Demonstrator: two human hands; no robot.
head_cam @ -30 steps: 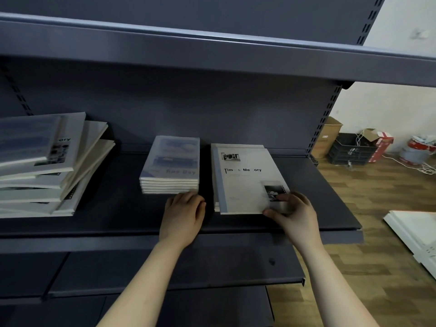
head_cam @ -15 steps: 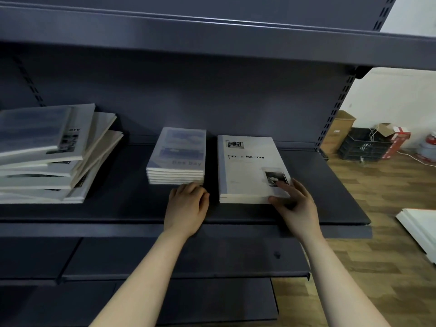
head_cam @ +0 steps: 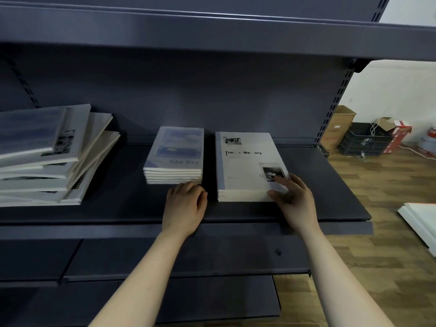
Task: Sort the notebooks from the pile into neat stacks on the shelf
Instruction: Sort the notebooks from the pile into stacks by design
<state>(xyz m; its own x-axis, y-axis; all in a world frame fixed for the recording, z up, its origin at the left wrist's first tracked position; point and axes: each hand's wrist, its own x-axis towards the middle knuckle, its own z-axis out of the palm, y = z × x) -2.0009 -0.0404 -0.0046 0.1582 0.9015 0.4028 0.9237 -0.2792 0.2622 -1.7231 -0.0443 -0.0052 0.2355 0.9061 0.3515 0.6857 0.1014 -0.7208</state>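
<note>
On the dark shelf (head_cam: 306, 208) lie two neat stacks. The small blue "Fine Day" notebook stack (head_cam: 175, 153) sits in the middle. To its right is the larger white "Time & Memory" notebook stack (head_cam: 245, 166). My left hand (head_cam: 185, 205) rests on the shelf at the blue stack's front edge, fingers loosely curled, holding nothing. My right hand (head_cam: 293, 197) lies on the white stack's near right corner, fingers flat on the cover and thumb against the front edge. A messy pile of notebooks (head_cam: 47, 159) leans at the far left.
An upper shelf (head_cam: 212, 29) overhangs the work area, and lower shelves (head_cam: 165, 253) jut out below. To the right on the wood floor stand a cardboard box (head_cam: 337, 128), a black crate (head_cam: 363, 140) and a white board (head_cam: 422, 220).
The top white notebook, which sat askew on its stack, now lies square with those below. Both hands stay at the stacks' front edges.
</note>
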